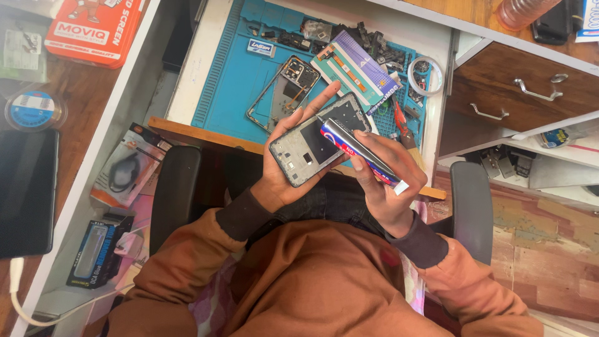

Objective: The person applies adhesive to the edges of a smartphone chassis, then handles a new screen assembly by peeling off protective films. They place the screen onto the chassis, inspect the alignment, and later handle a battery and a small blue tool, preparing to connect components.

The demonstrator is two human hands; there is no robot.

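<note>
Left hand (pixel 284 171) grips a phone frame (pixel 318 140) at centre; right hand (pixel 387 178) squeezes a glue tube (pixel 359 150) there. Too much glue could smear inside.

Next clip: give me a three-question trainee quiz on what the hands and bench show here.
1. True or false: the left hand holds a phone frame with its inner side facing up.
2. What does the right hand hold against the frame?
A. a screwdriver
B. a glue tube
C. tweezers
3. What lies on the blue work mat, just left of the held frame?

Key
1. True.
2. B; the tube's nozzle end meets the frame's upper edge.
3. A second, bare phone frame, lying flat on the mat.
</note>
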